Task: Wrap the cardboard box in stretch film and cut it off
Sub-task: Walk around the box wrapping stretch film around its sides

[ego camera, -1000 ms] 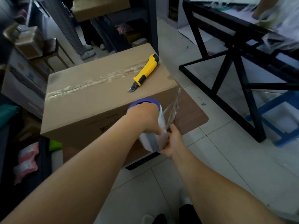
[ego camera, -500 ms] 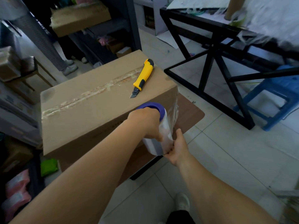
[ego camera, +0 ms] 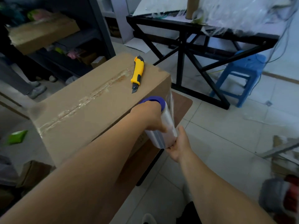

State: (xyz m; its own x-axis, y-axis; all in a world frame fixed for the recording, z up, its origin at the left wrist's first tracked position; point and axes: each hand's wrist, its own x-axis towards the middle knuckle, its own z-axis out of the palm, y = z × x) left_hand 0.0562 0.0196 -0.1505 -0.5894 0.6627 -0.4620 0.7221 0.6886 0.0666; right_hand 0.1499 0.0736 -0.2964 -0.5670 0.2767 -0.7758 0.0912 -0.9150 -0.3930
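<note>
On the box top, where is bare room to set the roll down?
The cardboard box top is bare left of the yellow utility knife, on both sides of the taped seam. The near right corner is crowded: both hands, left hand and right hand, hold the stretch film roll there.

no text, label, brand, number or sign can be read. a dark printed mark is seen on the near side of the box (ego camera: 97, 110), mostly hidden behind the roll (ego camera: 163, 126) and too blurred to be made out.
</note>
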